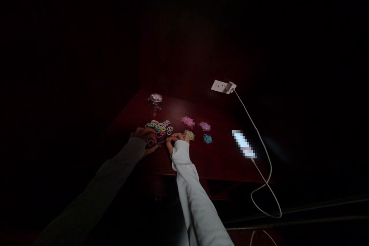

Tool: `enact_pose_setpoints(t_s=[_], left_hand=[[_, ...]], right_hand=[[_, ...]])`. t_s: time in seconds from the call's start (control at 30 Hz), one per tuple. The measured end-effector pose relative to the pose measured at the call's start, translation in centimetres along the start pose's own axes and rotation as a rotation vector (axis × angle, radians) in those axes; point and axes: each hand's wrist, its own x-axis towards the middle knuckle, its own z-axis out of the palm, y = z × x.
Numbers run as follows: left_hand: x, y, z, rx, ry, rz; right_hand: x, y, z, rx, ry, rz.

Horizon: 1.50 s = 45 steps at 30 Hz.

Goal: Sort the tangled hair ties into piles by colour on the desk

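Small coloured hair ties (160,126) lie in a loose pile on the dark red table, just past my hands. My left hand (144,137) is curled at the pile's near left side, its fingers and thumb closed round a few darker hair ties (150,143). Close by on the right, my right hand (176,138) has its fingertips pinched together; what is between them is too small and dark to make out. Beside the right hand sits a heap of cream rubber bands (189,135), partly covered by that hand.
Farther right are heaps of pink (188,121), lilac (205,126) and teal rubber bands (207,138). A clear lidded jar (155,102) stands at the back. A lit phone (243,144) lies right, its white cable (269,157) running to a wall socket (219,86). Surroundings are very dark.
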Motion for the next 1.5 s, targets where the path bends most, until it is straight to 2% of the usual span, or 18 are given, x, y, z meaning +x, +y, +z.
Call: enact_pose_setpoints(t_s=[0.17,0.33,0.5,0.67,0.93,1.1,1.2,1.37,1.5], left_hand=[[0.0,-0.1,-0.1,-0.017,-0.006,0.028],[0.1,-0.3,0.0,-0.021,-0.027,0.045],[0.1,-0.1,0.0,0.007,0.012,0.016],[0.1,0.1,0.2,0.016,0.067,-0.012],[0.2,-0.2,0.5,-0.015,0.066,0.012],[0.2,0.0,0.6,-0.008,0.06,0.023],[0.2,0.3,0.5,0.0,0.063,0.037],[0.1,0.6,0.1,0.02,0.051,0.041],[0.2,0.6,-0.1,0.016,0.035,0.047]], right_hand=[[0.0,-0.6,0.0,-0.012,-0.047,-0.047],[0.1,-0.3,0.2,0.0,-0.023,-0.052],[0.1,0.1,0.2,-0.051,-0.001,-0.002],[-0.2,-0.2,0.1,-0.08,0.03,-0.039],[0.0,-1.1,-0.2,-0.052,-0.029,-0.035],[-0.1,-0.2,0.3,-0.066,0.037,-0.006],[-0.2,-0.1,0.4,-0.076,0.064,-0.038],[-0.2,-0.6,0.4,-0.106,0.006,-0.125],[-0.2,-0.4,0.6,-0.114,-0.021,-0.126]])
